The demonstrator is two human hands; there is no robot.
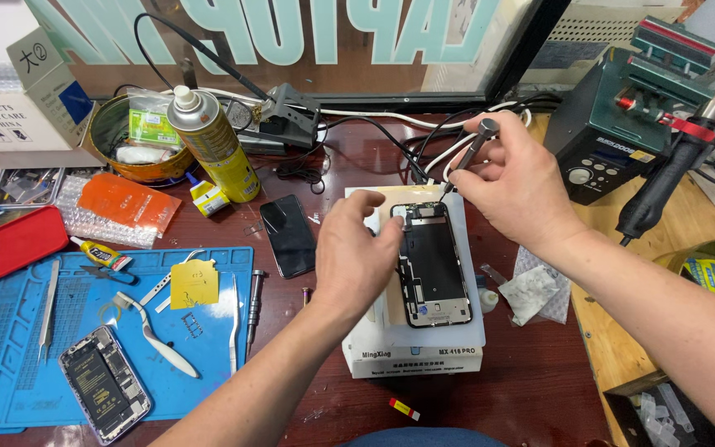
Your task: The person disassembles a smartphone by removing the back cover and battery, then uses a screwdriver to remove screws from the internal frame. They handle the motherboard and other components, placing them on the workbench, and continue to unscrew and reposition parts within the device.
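Note:
An opened black phone frame (434,265) lies flat on a white box (415,360) in the middle of the desk. My left hand (359,252) rests on the frame's left edge and steadies it. My right hand (516,184) holds a slim dark screwdriver (467,157) at an angle, its tip down at the frame's top right corner.
A blue work mat (10,364) at the left carries another opened phone (105,382), tweezers (47,308) and a yellow card (194,283). A spray can (213,142), a black phone screen (289,235), a red case (11,243) and a hot-air station (614,132) stand around.

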